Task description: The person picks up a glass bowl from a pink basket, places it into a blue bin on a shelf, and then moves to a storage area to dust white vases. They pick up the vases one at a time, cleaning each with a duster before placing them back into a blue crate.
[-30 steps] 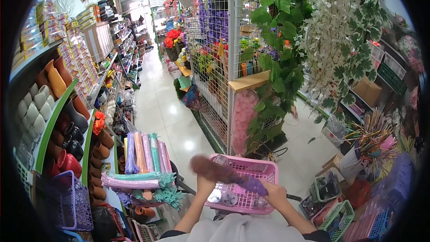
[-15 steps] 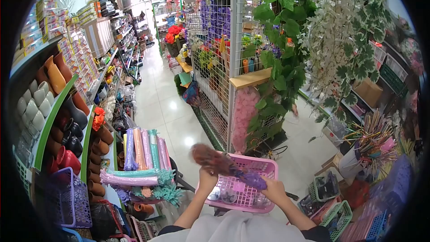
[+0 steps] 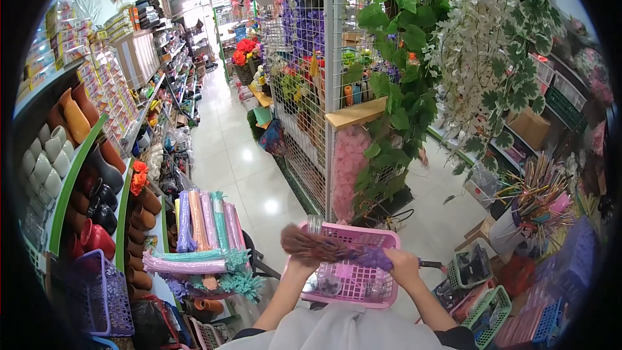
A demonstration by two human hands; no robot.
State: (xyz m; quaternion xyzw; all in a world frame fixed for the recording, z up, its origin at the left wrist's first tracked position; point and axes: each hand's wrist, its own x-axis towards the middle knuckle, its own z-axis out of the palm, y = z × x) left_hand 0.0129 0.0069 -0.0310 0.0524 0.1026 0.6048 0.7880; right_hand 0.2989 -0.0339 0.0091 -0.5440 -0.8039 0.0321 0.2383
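Note:
What looks like a feather duster [image 3: 337, 251], brown and bushy at its left end and purple toward the right, lies level across the top of a pink plastic basket [image 3: 396, 241]. My right hand [image 3: 403, 267] is closed round its purple end, where a dark rod sticks out to the right. Near the brown end, my left hand [image 3: 301, 268] is closed on it from below; the fingers are partly hidden. Through the basket's opening show a few clear glass or plastic jars [image 3: 329, 284]. Another clear jar [image 3: 315, 223] shows at the basket's far left corner.
Bundles of wrapped pastel stems [image 3: 201, 220] are stacked on my left, beside shelves of pots and vases [image 3: 78, 113]. Ahead stands a wire-mesh partition [image 3: 298, 110] hung with leafy vines [image 3: 408, 32]. Small baskets [image 3: 490, 314] and a bucket of sticks [image 3: 512, 233] are on the right.
The duster has turned more level, its purple end rising with my right hand. My left hand has barely shifted. The clear jar at the far left corner has come into view.

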